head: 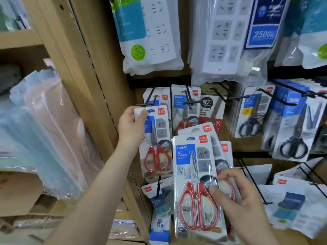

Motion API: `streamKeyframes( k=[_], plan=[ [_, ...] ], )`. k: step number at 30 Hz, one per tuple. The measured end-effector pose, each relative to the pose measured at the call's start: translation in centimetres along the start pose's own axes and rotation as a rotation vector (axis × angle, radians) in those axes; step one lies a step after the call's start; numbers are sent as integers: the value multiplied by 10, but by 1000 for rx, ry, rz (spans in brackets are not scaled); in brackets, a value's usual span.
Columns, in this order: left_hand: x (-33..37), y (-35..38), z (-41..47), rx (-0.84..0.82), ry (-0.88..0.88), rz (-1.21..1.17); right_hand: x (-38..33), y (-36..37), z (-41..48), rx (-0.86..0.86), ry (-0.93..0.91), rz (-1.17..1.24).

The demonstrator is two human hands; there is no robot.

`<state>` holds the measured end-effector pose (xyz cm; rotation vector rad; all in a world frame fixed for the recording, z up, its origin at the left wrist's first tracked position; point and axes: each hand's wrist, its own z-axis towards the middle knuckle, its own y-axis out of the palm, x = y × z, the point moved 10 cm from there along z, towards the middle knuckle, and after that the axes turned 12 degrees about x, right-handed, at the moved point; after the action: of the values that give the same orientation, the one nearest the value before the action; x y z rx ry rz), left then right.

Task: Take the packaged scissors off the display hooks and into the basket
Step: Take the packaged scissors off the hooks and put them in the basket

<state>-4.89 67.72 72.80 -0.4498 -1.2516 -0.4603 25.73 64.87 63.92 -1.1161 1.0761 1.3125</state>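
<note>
Red-handled scissors pack (156,144) pinched by left hand (131,124); right hand (235,197) grips stack (192,174).

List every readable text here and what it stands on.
"HOME", "SCISSORS", "deli": front scissors pack held by right hand.
"deli": second scissors pack pinched by left hand.
"No.2304", "210mm": hanging pack.
"2500": power strip bag.
"3.0m": green sticker.
Finer print: too blurred.

Scissors packs (196,183) glossy plastic; shelf frame (99,71) matt wood
</note>
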Motion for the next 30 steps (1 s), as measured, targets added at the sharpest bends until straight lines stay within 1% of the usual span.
streamKeyframes(
  k=[5, 8, 10, 13, 14, 16, 18, 20, 23, 24, 27, 28, 29, 30],
  plan=[
    [-5, 21, 10, -54, 9, 86, 1, 1, 1, -5, -19, -26],
    [-15, 17, 15, -14, 47, 77, 3, 1, 3, -10, -13, -18],
    [-25, 18, 21, 18, 13, 67, 6, 1, 5, -4, 9, -1],
    [-36, 31, 40, -10, -31, 46, 11, 1, 9, -4, 21, 17],
    [-38, 36, 49, -10, -15, 72, 11, 2, 11, -6, 20, 23],
    [-41, 48, 70, -4, 75, 219, 10, 3, 14, -20, 33, 72],
    [-43, 50, 86, 56, 113, 388, 7, 5, 16, -35, 40, 118],
    [-45, 47, 84, 88, 105, 400, 5, 6, 17, -33, 33, 149],
    [-41, 21, 30, 137, 42, 295, 6, 6, 18, -18, 52, 207],
    [-41, 16, 0, 93, 12, 259, 5, 7, 18, -14, 51, 216],
    [-47, 27, -101, -270, -194, 80, 4, 12, 19, -18, 43, 222],
    [-47, 30, -123, -336, -228, 31, 4, 14, 19, -23, 43, 222],
    [-48, 28, -134, -346, -240, 5, 4, 16, 19, -22, 42, 222],
    [-51, 24, -138, -320, -254, -14, 5, 18, 18, -24, 43, 224]
  ],
)
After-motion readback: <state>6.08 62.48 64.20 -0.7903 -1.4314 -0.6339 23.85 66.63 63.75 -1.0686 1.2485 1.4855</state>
